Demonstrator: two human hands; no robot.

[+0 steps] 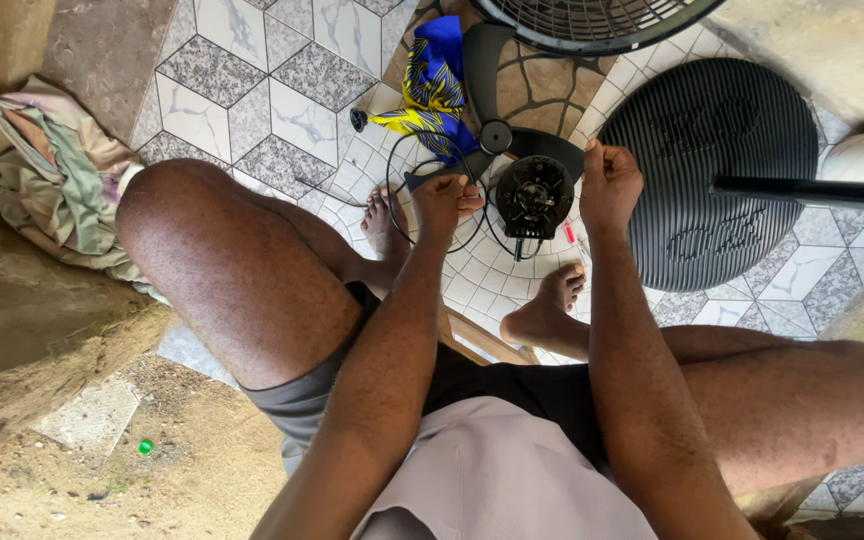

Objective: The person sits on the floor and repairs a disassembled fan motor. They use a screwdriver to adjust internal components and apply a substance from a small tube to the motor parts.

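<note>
1. The left hand (445,198) is closed, pinching the black wire (404,215) at nine o'clock of the fan motor (533,195).
2. The right hand (608,183) is fisted at three o'clock of the motor; what it grips is hidden.
3. The fan blade (487,75) lies at twelve o'clock, the round grille (712,170) at three.

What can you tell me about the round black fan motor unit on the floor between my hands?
The round black fan motor unit lies on the patterned tile floor, its open face turned up, showing dark inner parts and a central hub. It looks like black plastic and metal. A thin black cable loops away from it. The left hand and right hand flank it closely; whether either touches it is unclear. A black fan blade lies just behind.
</note>
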